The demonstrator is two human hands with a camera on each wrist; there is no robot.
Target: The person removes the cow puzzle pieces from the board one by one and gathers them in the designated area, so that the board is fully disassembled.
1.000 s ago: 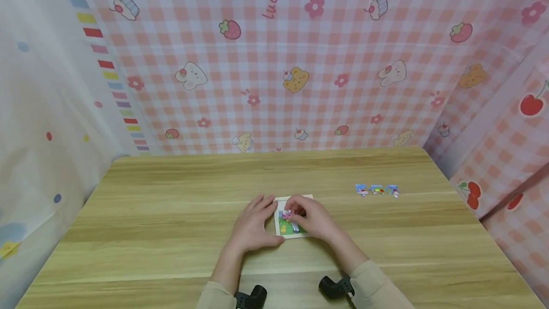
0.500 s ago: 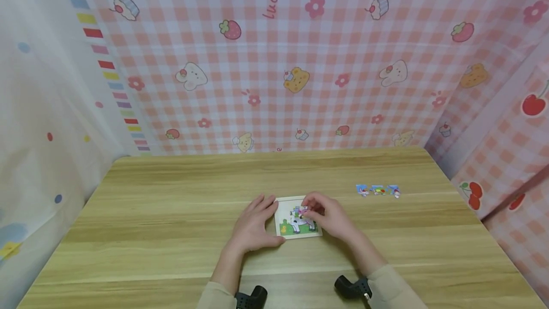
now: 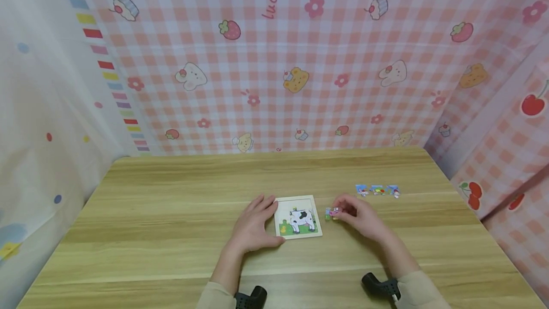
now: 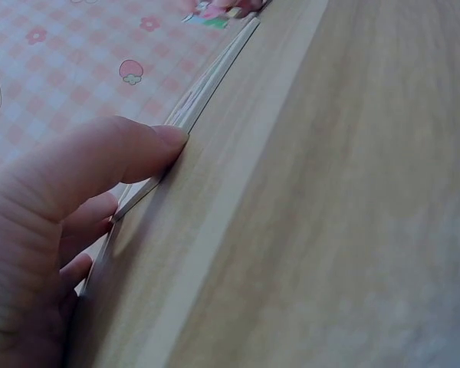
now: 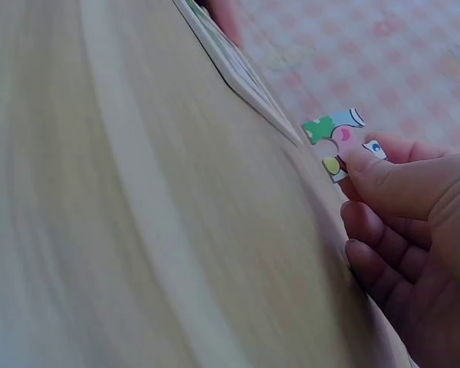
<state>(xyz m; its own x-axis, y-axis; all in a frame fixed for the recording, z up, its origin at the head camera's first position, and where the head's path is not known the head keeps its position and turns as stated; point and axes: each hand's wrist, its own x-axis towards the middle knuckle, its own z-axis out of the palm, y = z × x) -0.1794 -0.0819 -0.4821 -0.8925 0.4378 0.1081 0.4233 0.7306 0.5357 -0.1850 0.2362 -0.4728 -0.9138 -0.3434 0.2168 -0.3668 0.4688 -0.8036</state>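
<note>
A square wooden puzzle board (image 3: 294,205) with a pale raised frame lies in the middle of the table. Fitted pieces along its lower part show a cow (image 3: 302,219) on green grass; the upper part is bare. My left hand (image 3: 256,225) rests along the board's left side, thumb (image 4: 157,146) touching the near edge, fingers fairly straight at the left edge. Off the board's right side, my right hand (image 3: 359,214) pinches a puzzle piece (image 5: 339,142) with pink, green and light blue print between thumb and index finger. The other fingers of that hand are loosely curled.
Several loose puzzle pieces with blue tops lie in a row at the back right, one of them this middle piece (image 3: 378,190). The wooden table (image 3: 171,232) meets a pink checked cloth (image 3: 266,108) behind. Black wrist mounts (image 3: 379,286) sit under both forearms.
My right hand has moved right, from over the board to beside it, carrying the pink puzzle piece. The cow picture is now uncovered. My left hand has stayed put.
</note>
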